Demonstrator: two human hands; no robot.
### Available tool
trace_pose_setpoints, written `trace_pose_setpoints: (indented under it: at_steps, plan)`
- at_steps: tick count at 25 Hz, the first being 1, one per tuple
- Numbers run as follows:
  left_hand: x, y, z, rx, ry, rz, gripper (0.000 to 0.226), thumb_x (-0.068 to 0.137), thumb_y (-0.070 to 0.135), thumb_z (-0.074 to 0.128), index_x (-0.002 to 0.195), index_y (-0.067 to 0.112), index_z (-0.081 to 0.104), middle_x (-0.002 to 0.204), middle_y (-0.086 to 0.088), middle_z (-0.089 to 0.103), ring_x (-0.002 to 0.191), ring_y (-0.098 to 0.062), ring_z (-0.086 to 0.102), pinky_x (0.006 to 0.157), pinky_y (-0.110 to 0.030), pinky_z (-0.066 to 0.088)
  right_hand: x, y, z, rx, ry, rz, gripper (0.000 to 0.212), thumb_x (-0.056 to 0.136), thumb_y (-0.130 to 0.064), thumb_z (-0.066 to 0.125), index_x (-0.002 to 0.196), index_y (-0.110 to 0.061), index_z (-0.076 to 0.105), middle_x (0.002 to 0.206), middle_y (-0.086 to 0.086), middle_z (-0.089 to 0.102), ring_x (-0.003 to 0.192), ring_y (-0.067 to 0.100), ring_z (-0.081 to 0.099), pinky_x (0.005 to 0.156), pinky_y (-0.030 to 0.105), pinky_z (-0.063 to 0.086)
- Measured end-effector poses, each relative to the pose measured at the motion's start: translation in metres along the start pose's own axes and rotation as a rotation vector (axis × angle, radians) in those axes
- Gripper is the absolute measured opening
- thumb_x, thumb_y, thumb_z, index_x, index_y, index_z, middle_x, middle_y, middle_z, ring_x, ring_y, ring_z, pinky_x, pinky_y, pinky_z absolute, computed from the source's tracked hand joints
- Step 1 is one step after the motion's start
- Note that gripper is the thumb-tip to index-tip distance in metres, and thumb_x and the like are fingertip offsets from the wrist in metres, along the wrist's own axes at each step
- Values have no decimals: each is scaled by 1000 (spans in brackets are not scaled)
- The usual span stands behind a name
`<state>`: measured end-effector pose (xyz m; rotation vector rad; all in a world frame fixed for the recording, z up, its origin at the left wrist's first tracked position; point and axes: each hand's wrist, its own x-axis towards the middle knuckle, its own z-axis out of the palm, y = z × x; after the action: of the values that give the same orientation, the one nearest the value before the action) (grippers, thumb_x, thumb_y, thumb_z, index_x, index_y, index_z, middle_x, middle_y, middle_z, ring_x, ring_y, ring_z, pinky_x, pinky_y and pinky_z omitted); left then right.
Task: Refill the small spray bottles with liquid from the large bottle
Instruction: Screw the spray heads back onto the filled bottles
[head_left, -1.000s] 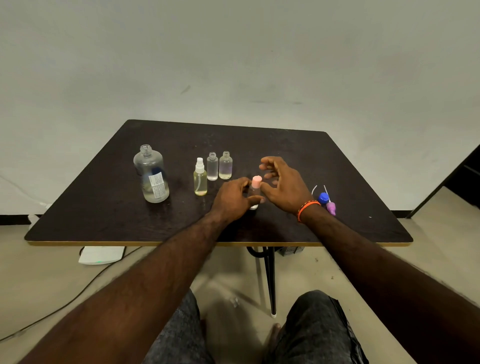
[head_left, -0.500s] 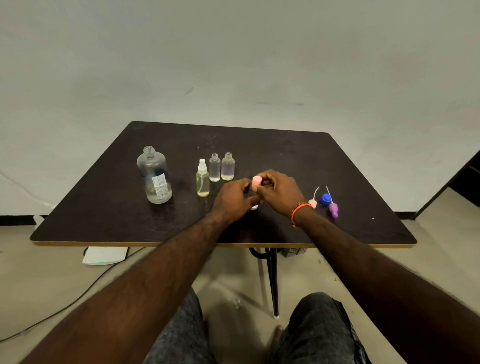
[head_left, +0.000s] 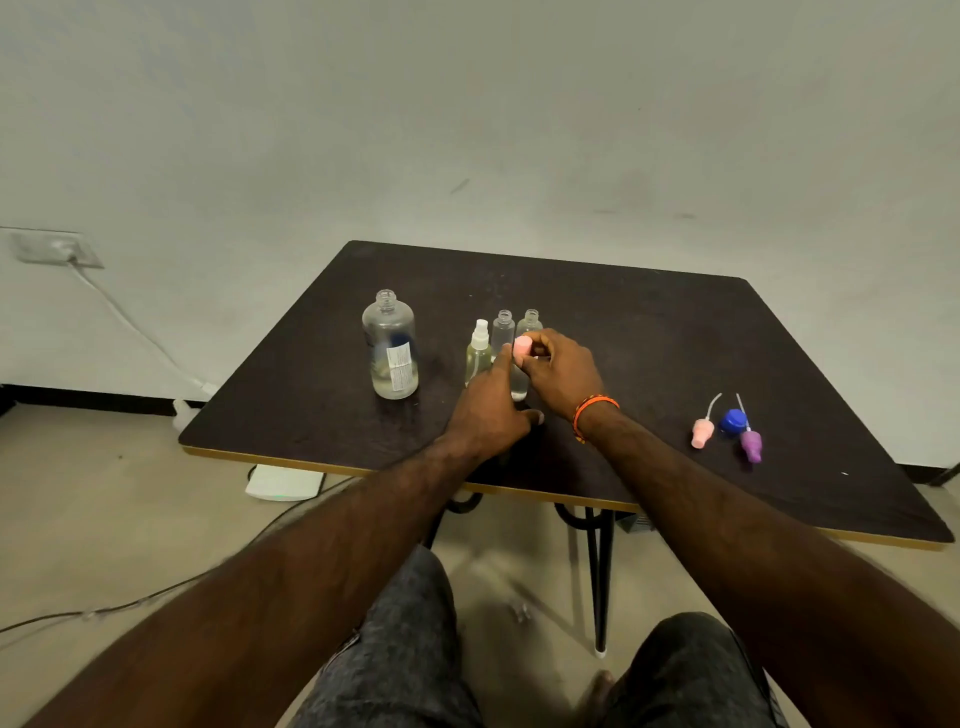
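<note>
Both forearms are bare, with no sleeves in view. The right hand (head_left: 558, 371) wears an orange band (head_left: 592, 408) at the wrist, with darker stitching or beads along it. The left hand (head_left: 488, 410) wears nothing. Dark grey speckled trousers (head_left: 400, 649) cover both knees.

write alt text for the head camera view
A person's right hand pinches the pink spray cap on a small bottle that the left hand steadies on a dark table. A large uncapped bottle stands left; loose caps lie right.
</note>
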<state>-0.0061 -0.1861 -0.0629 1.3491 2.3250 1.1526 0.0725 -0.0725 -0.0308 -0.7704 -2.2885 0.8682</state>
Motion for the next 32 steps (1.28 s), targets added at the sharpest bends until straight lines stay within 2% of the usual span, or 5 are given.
trace_pose_setpoints:
  at_steps: [3,14,23,28,32]
  plan:
    - [-6,-1,-8,73,17,-25,103,77,28,86,159,16,23,140,-6,62,126,-24,61,105,-42,52,7,-5,11,0,-9,-5,18,94,-29,66,109,-19,71,102,-3,73,90,9,64,82,24,50]
    - [-24,-8,-29,126,208,52,23,79,11,66,98,20,55,97,3,60,86,-16,58,79,-34,52,-5,7,9,27,-62,84,45,82,-19,70,126,-17,61,112,1,70,97,15,68,96,38,55]
    - [5,32,-42,350,269,481,33,89,32,68,117,17,63,116,-3,66,106,-21,57,94,-39,43,-7,19,-44,-337,1,-30,41,88,-20,61,128,-19,59,121,1,69,106,24,65,91,39,52]
    - [87,71,-55,607,84,222,58,85,49,65,134,20,57,133,-2,63,130,-26,48,104,-49,35,-1,46,-77,-494,-44,-50,41,89,-25,60,130,-21,58,127,2,66,115,24,61,97,43,51]
    - [142,70,-55,768,-221,15,64,78,60,74,127,21,62,123,-1,66,126,-28,54,108,-57,29,9,64,-82,-572,-97,-47,42,89,-29,57,131,-24,57,128,1,66,114,25,58,96,44,50]
